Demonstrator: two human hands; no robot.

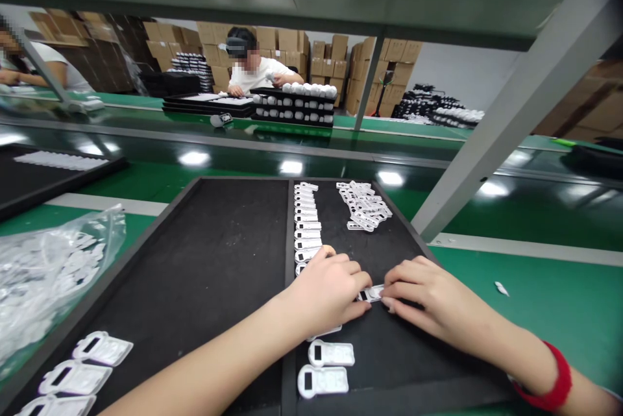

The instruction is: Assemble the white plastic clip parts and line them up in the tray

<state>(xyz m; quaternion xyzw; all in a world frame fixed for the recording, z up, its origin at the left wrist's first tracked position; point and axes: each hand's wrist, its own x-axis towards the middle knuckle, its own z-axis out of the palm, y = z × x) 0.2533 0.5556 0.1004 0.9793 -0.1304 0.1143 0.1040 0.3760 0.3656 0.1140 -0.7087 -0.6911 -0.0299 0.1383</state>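
Between my two hands is a small white plastic casing [372, 293] with a dark window, low over the right half of a black tray [233, 234]. The fingers of my left hand [333, 283] close on its left end. At its right end, my right hand [418, 289] pinches it with thumb and fingertips. Under and beyond my left hand runs a column of similar white casings [307, 226], part of it hidden by that hand. Nearer me lie two larger round-ended casings [333, 354]. A loose heap of thin white frames [363, 204] sits at the tray's far right.
A clear bag of white parts [53, 273] lies left of the tray, and several casings [102, 347] rest in its near left corner. A slanted metal post [506, 104] rises at right. Across the bench, a person [256, 65] works behind stacked trays [294, 104].
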